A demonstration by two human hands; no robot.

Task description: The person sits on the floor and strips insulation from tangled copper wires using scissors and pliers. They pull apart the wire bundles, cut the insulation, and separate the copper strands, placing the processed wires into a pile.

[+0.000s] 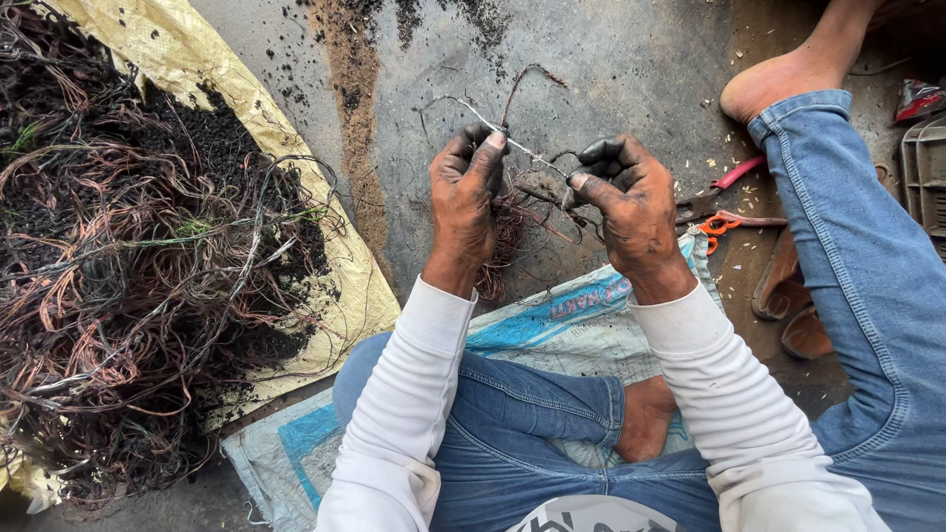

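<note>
My left hand (465, 197) and my right hand (631, 202) are both blackened with soot and pinch a thin burnt wire (522, 150) stretched between them above the concrete floor. Loose ends of that wire curl up and away from my left fingers. A small tangle of reddish copper strands (507, 232) hangs below and between the hands. I sit on the floor in white sleeves and blue jeans, one leg folded, the other stretched to the right.
A big heap of burnt copper wire and black ash (138, 256) lies on a yellow sack (345, 286) at left. A woven blue-white sack (572, 325) is under my legs. Red-handled cutters (714, 192), orange-handled scissors (724, 225) and sandals (788, 305) lie at right.
</note>
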